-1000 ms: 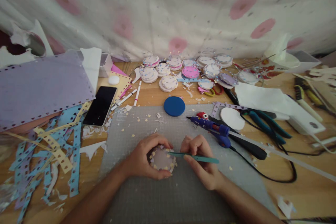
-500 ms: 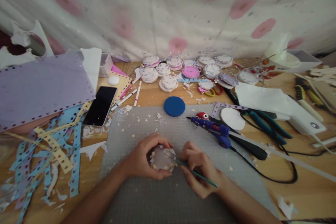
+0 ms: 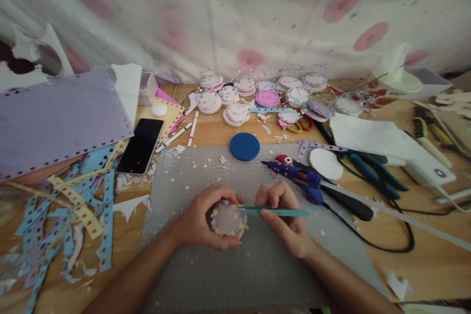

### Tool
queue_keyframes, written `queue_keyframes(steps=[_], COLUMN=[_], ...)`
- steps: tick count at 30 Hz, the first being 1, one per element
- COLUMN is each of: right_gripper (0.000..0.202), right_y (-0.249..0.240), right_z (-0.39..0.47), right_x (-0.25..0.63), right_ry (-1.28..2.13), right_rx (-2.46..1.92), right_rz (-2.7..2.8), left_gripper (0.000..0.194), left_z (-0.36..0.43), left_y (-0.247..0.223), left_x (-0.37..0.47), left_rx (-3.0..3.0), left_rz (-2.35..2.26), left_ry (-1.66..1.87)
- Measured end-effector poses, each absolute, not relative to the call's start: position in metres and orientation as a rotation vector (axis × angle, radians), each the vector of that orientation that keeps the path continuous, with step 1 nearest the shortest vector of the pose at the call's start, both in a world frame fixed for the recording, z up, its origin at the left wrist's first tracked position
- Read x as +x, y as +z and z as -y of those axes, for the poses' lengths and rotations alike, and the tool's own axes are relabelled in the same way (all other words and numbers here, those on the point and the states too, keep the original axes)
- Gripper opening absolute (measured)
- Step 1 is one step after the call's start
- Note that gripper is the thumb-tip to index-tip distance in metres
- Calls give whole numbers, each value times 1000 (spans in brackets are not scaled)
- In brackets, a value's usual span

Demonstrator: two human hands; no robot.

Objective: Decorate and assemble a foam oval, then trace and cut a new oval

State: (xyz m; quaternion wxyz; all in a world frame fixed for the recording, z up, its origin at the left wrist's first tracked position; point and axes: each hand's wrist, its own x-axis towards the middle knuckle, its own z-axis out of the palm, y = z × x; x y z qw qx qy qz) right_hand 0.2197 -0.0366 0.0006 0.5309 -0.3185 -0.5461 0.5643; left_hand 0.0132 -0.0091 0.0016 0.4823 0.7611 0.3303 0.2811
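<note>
1. Left grip (image 3: 202, 218): thumb and fingers curled around a heart-edged disc (image 3: 225, 221).
2. Right grip (image 3: 285, 221): pinching green tweezers (image 3: 292, 213), tips at the disc's upper right edge, beside the left grip.
3. Beneath both grips: grey mat (image 3: 221, 279) on the desk (image 3: 430, 250).
4. Beyond, between them: blue disc (image 3: 245, 147).
5. Just beyond the right grip: glue gun (image 3: 296, 174).

The left hand (image 3: 196, 218) is bare, with slim fingers (image 3: 220, 191) and a slender thumb (image 3: 225, 242). Its bare forearm (image 3: 136, 265) broadens from a narrow wrist (image 3: 175, 233). The right hand (image 3: 293, 231) is bare too, its forearm (image 3: 333, 270) likewise uncovered and tapering toward the wrist (image 3: 306, 249). The fingernails are too small to make out clearly.
</note>
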Motion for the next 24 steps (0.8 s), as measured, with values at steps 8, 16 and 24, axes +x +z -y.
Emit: queue_keyframes(steps=[8, 16, 24], right_gripper=[17, 18, 8], right_y=[-3, -1, 25], right_z=[40, 38, 41], right_x=[218, 225, 229], right_ry=[1314, 1182, 962], right_rx=[-743, -775, -921], right_rz=[1391, 1167, 1250], left_gripper=[51, 55, 50], left_z=[10, 8, 9], left_y=[1, 2, 7], left_x=[14, 9, 2], left_rx=[1843, 1867, 1915], left_rz=[-812, -802, -757], left_ry=[683, 712, 663])
